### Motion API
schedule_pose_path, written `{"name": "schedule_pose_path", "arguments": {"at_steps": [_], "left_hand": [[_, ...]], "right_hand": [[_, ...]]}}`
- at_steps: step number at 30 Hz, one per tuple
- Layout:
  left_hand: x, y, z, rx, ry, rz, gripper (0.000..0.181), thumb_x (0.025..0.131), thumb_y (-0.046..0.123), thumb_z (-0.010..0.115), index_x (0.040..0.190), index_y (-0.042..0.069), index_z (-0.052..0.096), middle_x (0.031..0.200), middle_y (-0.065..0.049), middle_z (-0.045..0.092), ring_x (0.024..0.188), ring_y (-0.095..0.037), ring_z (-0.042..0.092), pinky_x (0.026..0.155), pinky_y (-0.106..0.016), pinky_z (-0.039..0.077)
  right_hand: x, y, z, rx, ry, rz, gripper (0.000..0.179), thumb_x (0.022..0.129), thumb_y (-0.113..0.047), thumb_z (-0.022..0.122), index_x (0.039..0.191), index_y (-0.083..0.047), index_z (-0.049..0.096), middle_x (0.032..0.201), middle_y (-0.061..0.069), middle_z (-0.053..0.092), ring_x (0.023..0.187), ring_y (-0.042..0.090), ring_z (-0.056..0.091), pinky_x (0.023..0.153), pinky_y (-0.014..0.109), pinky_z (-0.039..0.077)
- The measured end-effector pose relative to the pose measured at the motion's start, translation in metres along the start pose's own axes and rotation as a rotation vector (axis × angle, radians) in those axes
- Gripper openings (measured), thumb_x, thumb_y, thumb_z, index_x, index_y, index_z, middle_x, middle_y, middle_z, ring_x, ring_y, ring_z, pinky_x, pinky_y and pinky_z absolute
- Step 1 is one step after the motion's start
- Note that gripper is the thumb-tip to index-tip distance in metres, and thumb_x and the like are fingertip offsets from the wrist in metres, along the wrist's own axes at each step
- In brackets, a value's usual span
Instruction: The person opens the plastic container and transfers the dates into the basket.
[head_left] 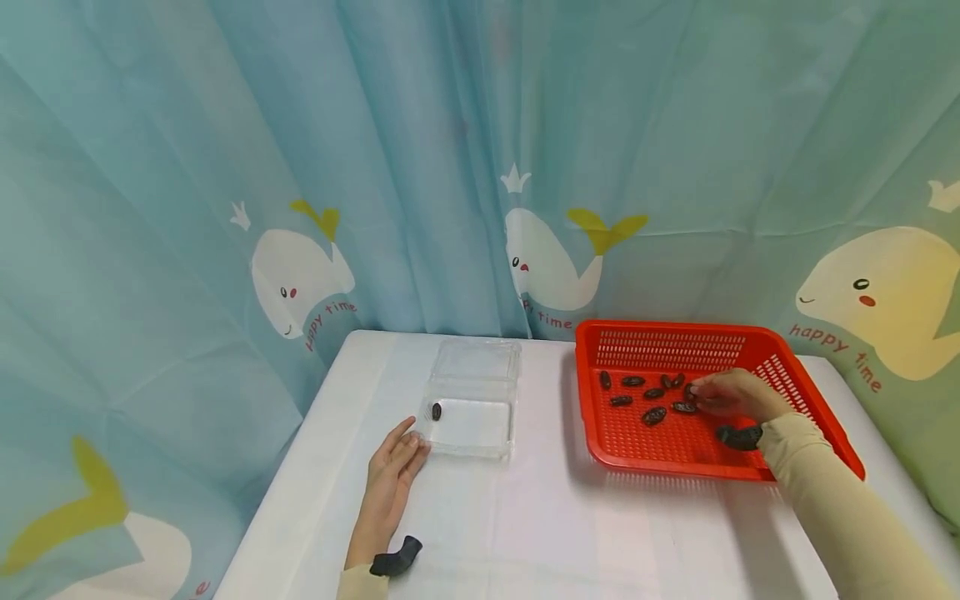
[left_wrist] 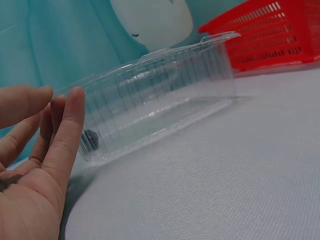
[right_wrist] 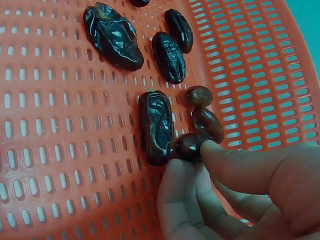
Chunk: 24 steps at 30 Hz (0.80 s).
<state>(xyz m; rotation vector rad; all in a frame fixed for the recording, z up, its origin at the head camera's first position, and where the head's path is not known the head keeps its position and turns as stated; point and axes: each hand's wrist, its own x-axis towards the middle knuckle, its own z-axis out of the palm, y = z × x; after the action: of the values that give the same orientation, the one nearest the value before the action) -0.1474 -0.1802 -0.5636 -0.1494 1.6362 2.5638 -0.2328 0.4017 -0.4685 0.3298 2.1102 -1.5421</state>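
My right hand (head_left: pixel 731 393) is down inside the red plastic basket (head_left: pixel 637 454), its thumb and fingers pinching a small dark brown date (right_wrist: pixel 189 146). Right beside that lie a longer wrinkled date (right_wrist: pixel 157 127) and a glossy brown one (right_wrist: pixel 208 124). At the left, a clear plastic box (head_left: pixel 471 452) stands with its lid (head_left: pixel 476 360) folded back, and one date (head_left: pixel 437 412) rests at its left end. The straight fingers of my left hand (head_left: pixel 393 468) touch the near left corner of the box, fingertips at its rim (left_wrist: pixel 150 59).
Several more dates (head_left: pixel 654 415) are scattered over the basket floor. Both containers stand on a white-covered table (head_left: pixel 525 517). A blue-green curtain (head_left: pixel 420 167) with whale prints hangs behind and along the sides.
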Motion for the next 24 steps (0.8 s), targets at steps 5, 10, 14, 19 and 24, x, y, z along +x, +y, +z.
{"name": "schedule_pose_path", "arguments": {"at_steps": [5, 10, 14, 19, 24], "left_hand": [[-0.001, 0.000, 0.000, 0.004, -0.004, 0.006, 0.055, 0.108, 0.008, 0.055, 0.158, 0.001, 0.034, 0.114, 0.004, 0.057, 0.107, -0.005, 0.065, 0.110, -0.023, 0.054], [-0.001, 0.001, -0.001, 0.011, 0.002, 0.001, 0.054, 0.108, 0.010, 0.055, 0.158, 0.003, 0.036, 0.115, 0.003, 0.057, 0.108, -0.005, 0.065, 0.110, -0.022, 0.054], [-0.001, 0.001, -0.002, 0.011, -0.004, 0.000, 0.053, 0.109, 0.009, 0.054, 0.158, 0.003, 0.035, 0.116, 0.002, 0.056, 0.109, -0.005, 0.064, 0.111, -0.022, 0.054], [-0.003, 0.001, -0.001, 0.000, -0.003, 0.009, 0.053, 0.109, 0.007, 0.053, 0.158, 0.002, 0.035, 0.117, 0.002, 0.057, 0.108, -0.005, 0.065, 0.110, -0.023, 0.054], [-0.003, 0.001, 0.001, 0.005, 0.005, 0.007, 0.054, 0.108, 0.009, 0.056, 0.158, 0.003, 0.037, 0.117, 0.000, 0.057, 0.108, -0.007, 0.065, 0.110, -0.023, 0.054]], "right_hand": [[-0.001, -0.005, 0.009, -0.096, 0.044, -0.049, 0.029, 0.104, -0.001, 0.051, 0.089, -0.003, 0.076, 0.079, -0.009, 0.068, 0.076, 0.006, 0.066, 0.076, 0.025, 0.066], [0.000, -0.009, 0.020, -0.270, 0.166, -0.158, 0.018, 0.094, 0.005, 0.053, 0.084, 0.008, 0.068, 0.072, -0.004, 0.063, 0.068, 0.008, 0.063, 0.064, 0.025, 0.062], [-0.001, -0.011, 0.022, -0.286, 0.193, -0.170, 0.017, 0.092, 0.008, 0.052, 0.089, 0.016, 0.067, 0.077, 0.001, 0.066, 0.071, 0.009, 0.066, 0.065, 0.027, 0.063], [-0.001, -0.010, 0.023, -0.250, 0.175, -0.170, 0.019, 0.093, 0.008, 0.052, 0.087, 0.013, 0.069, 0.076, -0.002, 0.066, 0.071, 0.009, 0.064, 0.066, 0.026, 0.063], [-0.004, -0.008, 0.024, -0.230, 0.143, -0.180, 0.019, 0.095, 0.006, 0.053, 0.090, 0.011, 0.070, 0.076, -0.006, 0.066, 0.073, 0.006, 0.063, 0.071, 0.027, 0.064]]}}
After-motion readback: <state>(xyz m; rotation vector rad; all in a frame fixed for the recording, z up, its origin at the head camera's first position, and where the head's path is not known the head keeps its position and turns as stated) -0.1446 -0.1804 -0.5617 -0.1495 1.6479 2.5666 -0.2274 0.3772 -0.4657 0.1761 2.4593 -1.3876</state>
